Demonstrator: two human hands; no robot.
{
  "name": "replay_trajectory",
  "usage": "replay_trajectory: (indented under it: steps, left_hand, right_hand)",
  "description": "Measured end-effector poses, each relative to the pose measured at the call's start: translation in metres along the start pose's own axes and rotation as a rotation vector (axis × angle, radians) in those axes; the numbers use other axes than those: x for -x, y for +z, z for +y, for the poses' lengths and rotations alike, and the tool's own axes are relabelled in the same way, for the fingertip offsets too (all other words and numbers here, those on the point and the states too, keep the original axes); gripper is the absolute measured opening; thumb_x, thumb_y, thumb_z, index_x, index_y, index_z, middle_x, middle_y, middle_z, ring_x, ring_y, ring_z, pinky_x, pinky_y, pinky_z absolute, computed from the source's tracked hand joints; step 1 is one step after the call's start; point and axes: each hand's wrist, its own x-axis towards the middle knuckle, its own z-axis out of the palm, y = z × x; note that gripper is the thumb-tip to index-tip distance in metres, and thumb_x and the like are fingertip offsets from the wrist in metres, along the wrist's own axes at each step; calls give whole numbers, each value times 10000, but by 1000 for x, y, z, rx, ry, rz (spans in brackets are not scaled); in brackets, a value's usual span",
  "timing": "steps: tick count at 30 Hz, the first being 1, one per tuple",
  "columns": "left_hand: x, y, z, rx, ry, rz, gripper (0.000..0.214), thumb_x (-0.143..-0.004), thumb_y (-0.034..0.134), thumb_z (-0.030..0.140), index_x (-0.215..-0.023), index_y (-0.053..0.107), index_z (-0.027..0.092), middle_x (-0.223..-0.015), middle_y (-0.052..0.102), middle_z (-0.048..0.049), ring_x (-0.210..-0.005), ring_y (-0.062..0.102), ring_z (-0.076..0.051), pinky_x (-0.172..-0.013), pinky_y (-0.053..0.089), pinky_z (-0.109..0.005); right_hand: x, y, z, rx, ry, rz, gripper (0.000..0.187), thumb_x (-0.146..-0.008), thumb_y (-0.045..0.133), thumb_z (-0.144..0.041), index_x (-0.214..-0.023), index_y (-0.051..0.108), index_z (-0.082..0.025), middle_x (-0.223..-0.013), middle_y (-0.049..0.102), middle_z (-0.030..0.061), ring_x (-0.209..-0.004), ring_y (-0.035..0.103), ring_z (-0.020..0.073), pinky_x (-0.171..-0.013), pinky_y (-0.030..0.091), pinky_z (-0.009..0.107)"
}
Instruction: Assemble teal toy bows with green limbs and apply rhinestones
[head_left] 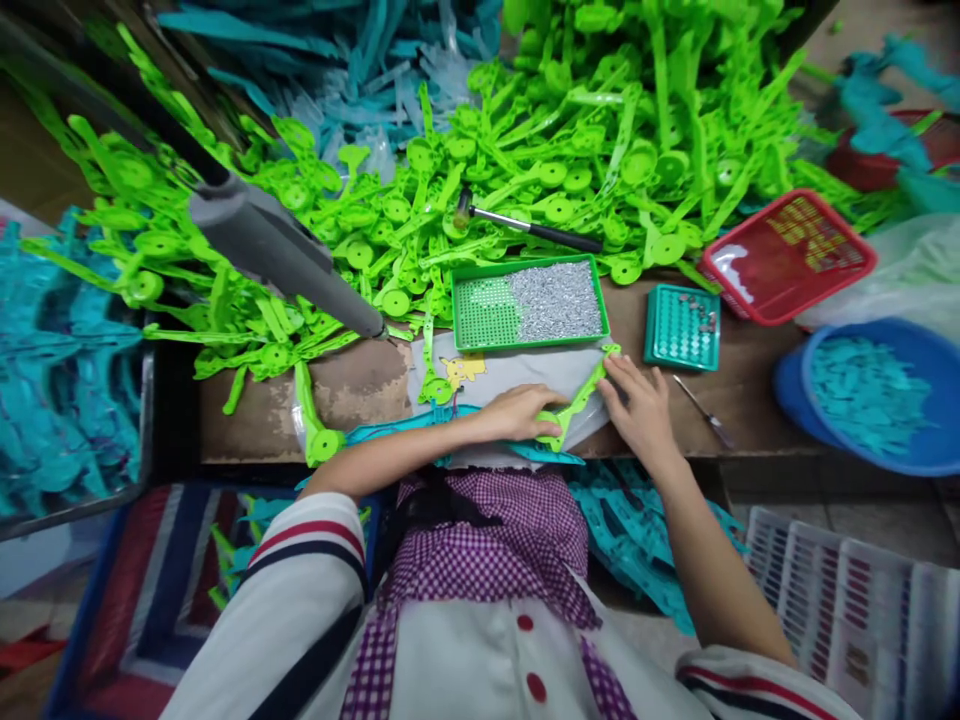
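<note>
Green plastic piece (581, 398): slanted across a pale sheet (525, 375) at the near edge of the table (360, 390), with a hand on each end.
Left hand (517, 412): curled closed, pinching the piece's lower end.
Right hand (637, 410): at 3 o'clock of the left, fingers stretched out, tips pressing the piece's upper end.
Green tray (484, 310): just beyond at 12 o'clock, half covered in small silver bits (559, 298).
Teal tray (675, 330): at 1 o'clock of the right hand.
Hammer (525, 226): farther at 12 o'clock, on the green heap (600, 120).

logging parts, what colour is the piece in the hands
Bright green: the piece, best seen in the head view.
</note>
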Motion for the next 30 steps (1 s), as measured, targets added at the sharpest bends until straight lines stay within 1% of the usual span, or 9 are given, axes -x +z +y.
replay_trajectory:
  steps: [3,7,9,13,15,18,22,25,30]
  left_hand:
    - [-1,-7,1,-4,-8,-44,530,-911,700,369,-1406,600,206,-1331,672,-121,-1235,611,-279,-1071,467,-439]
    - [6,-6,8,-11,-50,-49,535,-926,685,402,-1417,605,206,-1346,656,-135,-1274,584,-315,-1086,456,-461]
    - [11,0,10,-17,-69,-10,542,-930,683,431,-1419,604,210,-1362,644,-133,-1304,558,-322,-1105,441,-471]
    - [14,9,7,-33,-68,49,541,-909,710,455,-1398,613,245,-1353,643,-105,-1295,557,-308,-1114,429,-481]
    - [9,5,4,-34,-48,38,572,-890,729,459,-1405,605,244,-1354,643,-102,-1288,566,-304,-1102,437,-466]
    - [-2,-9,0,-16,-32,-8,619,-832,789,422,-1395,617,229,-1336,668,-98,-1235,612,-294,-1045,473,-418]
    - [-13,-23,-6,107,19,-50,481,-836,767,305,-1290,685,171,-1263,722,-90,-1137,668,-240,-1004,491,-354]
    - [-11,-17,-10,114,28,-17,436,-855,749,327,-1262,691,179,-1257,714,-87,-1174,646,-241,-1044,474,-367]
    - [-3,-4,-10,19,25,49,514,-865,755,346,-1342,615,214,-1326,646,-82,-1276,568,-247,-1107,430,-383]
  right_hand:
    - [-8,-3,5,-7,-17,-40,546,-1022,414,-499,-1476,554,-231,-1521,565,127,-1483,448,282,-1194,361,544]
    - [-9,-3,1,110,35,-126,615,-1055,294,-499,-1600,374,-226,-1653,380,124,-1539,352,297,-1246,219,619]
    - [-6,-1,-3,157,48,-144,626,-1062,263,-494,-1620,330,-218,-1664,356,129,-1544,339,303,-1254,158,645]
    - [-1,5,-7,199,63,-137,640,-1068,209,-476,-1645,261,-205,-1680,320,137,-1555,316,301,-1257,113,656]
    - [-2,8,-8,213,75,-132,642,-1068,186,-469,-1651,237,-203,-1684,310,139,-1557,310,299,-1255,95,667]
    - [-8,10,-9,222,87,-132,641,-1068,164,-461,-1658,207,-213,-1689,301,134,-1562,297,300,-1247,77,688]
    - [-15,8,-9,205,97,-132,648,-1069,163,-459,-1658,209,-195,-1694,285,138,-1571,274,306,-1250,65,682]
    - [-15,6,-11,197,121,-152,650,-1068,177,-452,-1652,230,-172,-1695,278,141,-1571,273,304,-1256,94,659]
    - [-14,9,-14,220,117,-132,652,-1058,194,-419,-1642,254,-133,-1693,279,161,-1567,282,305,-1255,166,611]
